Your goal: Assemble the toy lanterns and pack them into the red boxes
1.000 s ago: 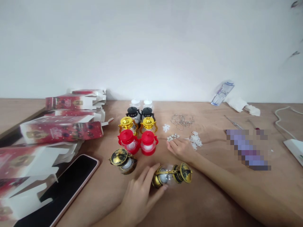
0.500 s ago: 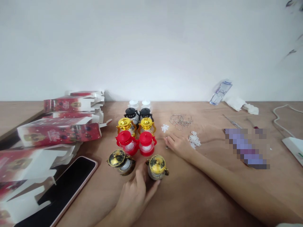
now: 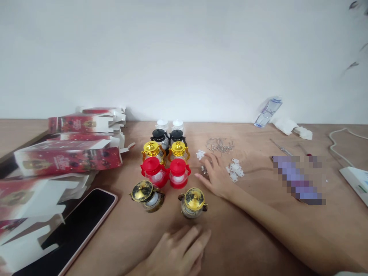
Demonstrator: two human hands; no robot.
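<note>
Small toy lanterns stand in two columns: white, black, gold, red and antique gold-black pairs. Closest to my left hand is the right antique lantern, upright just beyond my fingers and apart from them. That hand is curled low over the table, fingers together, nothing visible in them. The left antique lantern leans slightly, near a red lantern. My right hand rests with fingers apart beside small metal pieces. Around it lie small white pieces, more white plastic pieces and bent wire handles.
Opened red-and-white boxes are piled at left, beside a phone with a pink edge. A clear bottle leans on the wall near crumpled tissue. Tweezers, a blurred-out purple item and a white cable are at right.
My left hand has let go of the right antique lantern and drawn back towards me. That lantern sits slightly further right. My right hand's fingers have spread over the small metal pieces.
</note>
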